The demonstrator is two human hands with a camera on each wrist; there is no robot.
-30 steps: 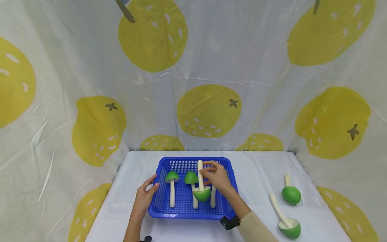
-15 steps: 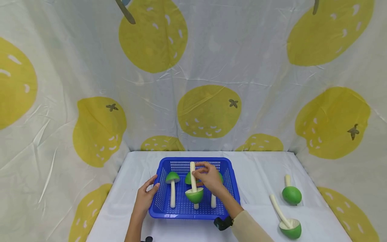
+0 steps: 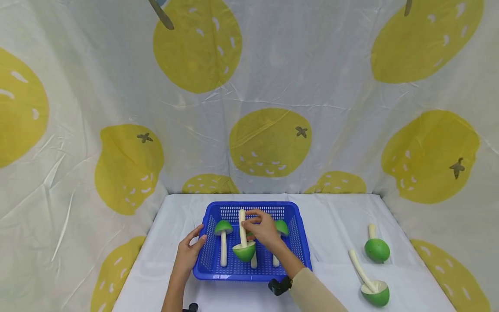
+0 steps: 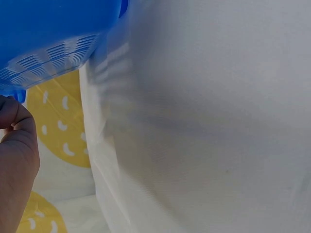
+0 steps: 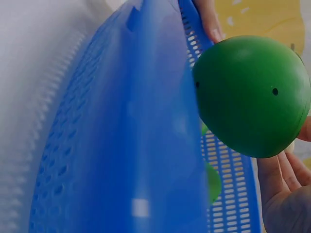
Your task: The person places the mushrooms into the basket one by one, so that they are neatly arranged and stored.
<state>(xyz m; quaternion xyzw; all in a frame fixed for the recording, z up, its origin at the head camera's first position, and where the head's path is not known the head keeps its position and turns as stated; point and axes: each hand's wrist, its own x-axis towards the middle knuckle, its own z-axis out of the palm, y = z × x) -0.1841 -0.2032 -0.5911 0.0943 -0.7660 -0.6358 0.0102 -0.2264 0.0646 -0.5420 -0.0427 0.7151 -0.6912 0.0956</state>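
My right hand [image 3: 263, 227] pinches a toy mushroom with a green cap [image 3: 244, 252] by its white stem. It holds the mushroom cap-down, stem upright, over the blue basket [image 3: 226, 277]. In the right wrist view the green cap [image 5: 252, 97] fills much of the upper right, with the fingers behind it. My left hand [image 3: 187, 251] grips the basket's left rim with thumb and fingers. Inside the basket lie a mushroom [image 3: 223, 242] at the left, another at the middle whose stem [image 3: 254, 261] shows partly behind the held one, and a third [image 3: 281, 228] at the right, half hidden by my arm.
Two more green mushrooms lie on the white cloth right of the basket: one with its cap [image 3: 377, 250] toward me, another with its hollow cap [image 3: 375, 294] turned up. A white cloth [image 3: 269, 143] with yellow fruit prints hangs behind and at the sides.
My right hand has carried the held mushroom leftward over the basket, uncovering the cap of the mushroom at the right. My left hand has stayed at the rim.
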